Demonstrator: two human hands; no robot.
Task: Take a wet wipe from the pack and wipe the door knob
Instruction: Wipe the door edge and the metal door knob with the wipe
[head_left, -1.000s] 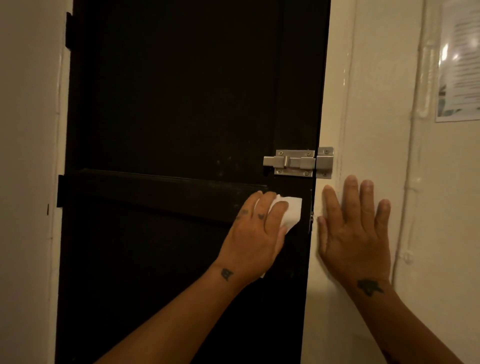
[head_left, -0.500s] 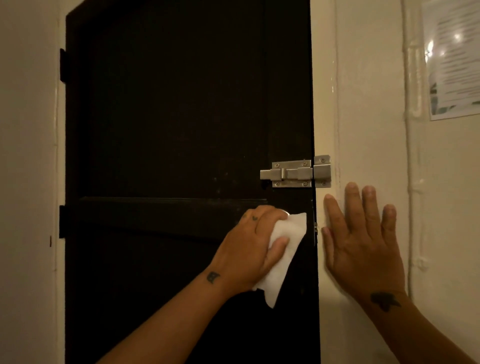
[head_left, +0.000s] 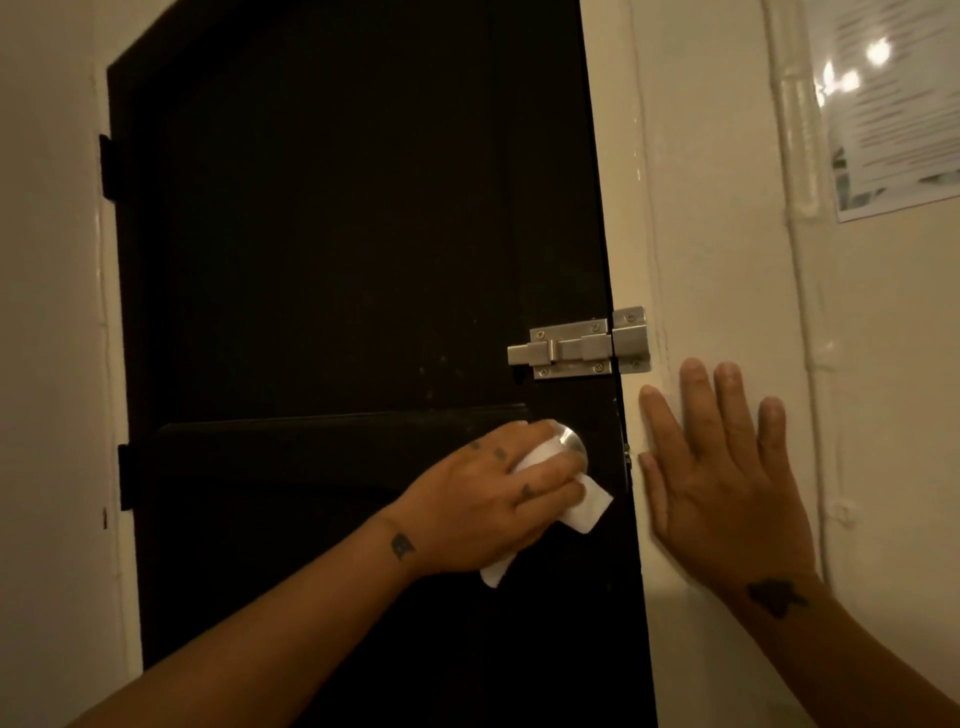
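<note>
Door knob on dark door, below latch. My left hand curled round wet wipe, rubbing knob. Right hand flat, fingers spread on wall. Wiping underway; next, work wipe around knob's far side.

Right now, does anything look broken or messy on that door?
Nothing stands out. The left hand presses the white wipe around the silver door knob, the right hand lies flat on the wall, and the bolt latch sits straight on the dark door.
</note>
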